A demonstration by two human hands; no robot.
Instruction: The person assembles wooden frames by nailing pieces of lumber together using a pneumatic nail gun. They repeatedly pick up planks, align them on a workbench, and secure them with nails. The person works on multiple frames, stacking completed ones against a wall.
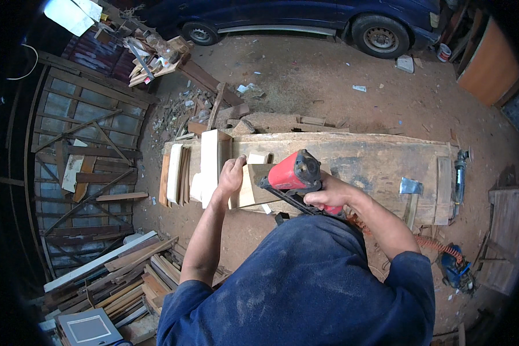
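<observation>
My right hand [333,192] is wrapped round the handle of a red and black nail gun [286,174]. The gun's nose points left, over a pale wooden board [247,195]. On the left end of that board, my left hand [232,175] is closed over the edge. Just left of this hand stands a thick, pale wooden block [211,157]. Beyond the board lies a small pale wood piece [260,157]. All of these are on a worn wooden bench [375,153]. The gun covers part of the board, so its contact with the wood is hidden.
Stacked slats [176,173] sit at the bench's left end. A blue angle grinder [459,176] lies by its right end. An orange coiled hose [438,245] runs at the lower right. Timber [138,277] is piled at the lower left; a blue vehicle [305,17] stands beyond.
</observation>
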